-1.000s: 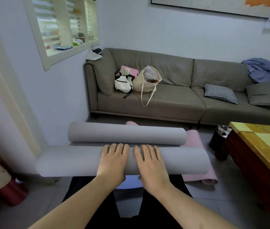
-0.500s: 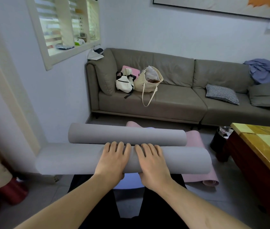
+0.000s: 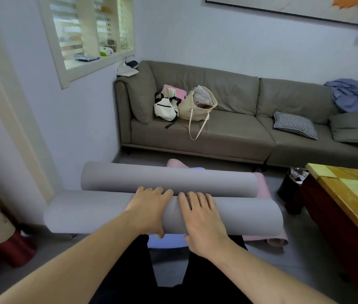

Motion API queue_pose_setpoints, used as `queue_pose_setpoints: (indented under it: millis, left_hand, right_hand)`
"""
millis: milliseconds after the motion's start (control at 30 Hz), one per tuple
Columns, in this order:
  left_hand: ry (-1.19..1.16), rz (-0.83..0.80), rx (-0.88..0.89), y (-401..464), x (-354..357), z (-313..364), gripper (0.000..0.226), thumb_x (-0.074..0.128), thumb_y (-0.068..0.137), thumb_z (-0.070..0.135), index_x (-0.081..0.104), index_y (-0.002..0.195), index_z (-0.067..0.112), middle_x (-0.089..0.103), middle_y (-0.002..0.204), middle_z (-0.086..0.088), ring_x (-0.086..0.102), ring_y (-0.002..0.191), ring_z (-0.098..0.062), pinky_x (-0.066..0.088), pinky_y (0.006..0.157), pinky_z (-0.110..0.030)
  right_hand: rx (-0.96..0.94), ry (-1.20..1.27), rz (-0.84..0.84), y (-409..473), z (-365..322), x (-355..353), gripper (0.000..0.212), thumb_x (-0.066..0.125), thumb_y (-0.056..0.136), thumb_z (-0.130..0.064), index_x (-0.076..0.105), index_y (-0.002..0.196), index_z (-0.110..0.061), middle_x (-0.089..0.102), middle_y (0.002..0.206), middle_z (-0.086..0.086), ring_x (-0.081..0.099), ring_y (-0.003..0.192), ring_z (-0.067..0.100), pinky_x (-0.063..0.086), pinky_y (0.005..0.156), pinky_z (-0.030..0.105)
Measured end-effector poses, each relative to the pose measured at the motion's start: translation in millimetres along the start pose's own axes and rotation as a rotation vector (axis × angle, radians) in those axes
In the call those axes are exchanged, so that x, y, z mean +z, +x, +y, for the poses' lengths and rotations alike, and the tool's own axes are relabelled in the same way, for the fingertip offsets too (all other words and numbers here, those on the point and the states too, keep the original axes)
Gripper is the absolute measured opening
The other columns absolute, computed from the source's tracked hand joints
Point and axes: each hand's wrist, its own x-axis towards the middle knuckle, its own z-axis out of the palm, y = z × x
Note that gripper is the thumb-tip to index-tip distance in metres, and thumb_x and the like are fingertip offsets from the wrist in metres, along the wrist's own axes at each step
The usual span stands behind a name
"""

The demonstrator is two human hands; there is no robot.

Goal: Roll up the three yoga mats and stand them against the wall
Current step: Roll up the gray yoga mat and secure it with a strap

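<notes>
A grey yoga mat (image 3: 239,216) lies across my front, curled into a thick near roll. Its far end forms a second, thinner roll (image 3: 169,179) touching the near one. My left hand (image 3: 149,210) and my right hand (image 3: 202,220) press side by side on top of the near roll, fingers forward and thumbs tucked under it. Beneath the grey mat a purple-blue mat (image 3: 167,242) shows between my knees. A pink mat (image 3: 263,189) lies flat on the floor under them, its curled end (image 3: 276,241) at the right.
A grey sofa (image 3: 228,137) with bags (image 3: 182,104) and cushions stands along the far wall. A wooden table (image 3: 349,194) is at the right, with a black bin (image 3: 290,185) beside it. The left wall (image 3: 74,128) has a window; red objects (image 3: 13,246) stand at its foot.
The near roll has moved forward under my hands and closed the gap to the far roll. My fingers now curl over its top edge.
</notes>
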Motion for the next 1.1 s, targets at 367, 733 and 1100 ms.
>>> queue_pose_setpoints:
  millis: [367,733,1100]
  left_hand:
    - [0.148,0.224,-0.128,-17.2,44.7,19.2,0.111,0.085,0.072,0.036,0.016,0.154,0.008,0.035,0.149,-0.018,0.036,0.139,-0.039,0.022,0.123,-0.054]
    - [0.106,0.162,-0.116,-6.8,24.5,14.5,0.077,0.077,0.073,0.028,0.034,0.135,0.014,0.045,0.131,-0.008,0.047,0.119,-0.031,0.035,0.109,-0.048]
    - [-0.011,0.040,-0.068,-0.5,1.7,5.9,0.076,0.085,0.065,0.043,0.041,0.124,0.023,0.053,0.126,0.000,0.057,0.114,-0.025,0.044,0.096,-0.042]
  right_hand:
    - [0.040,0.032,-0.093,26.7,4.0,-3.2,0.102,0.086,0.063,-0.032,0.032,0.148,-0.015,0.050,0.135,0.010,0.050,0.122,0.032,0.038,0.113,0.048]
    - [0.072,-0.008,-0.033,21.1,-1.5,4.4,0.101,0.086,0.069,-0.037,0.033,0.151,-0.012,0.051,0.137,0.013,0.049,0.126,0.035,0.033,0.118,0.056]
    - [0.016,0.005,-0.007,9.0,-1.2,2.1,0.113,0.085,0.067,-0.041,0.023,0.158,-0.014,0.044,0.139,0.011,0.043,0.129,0.035,0.027,0.122,0.058]
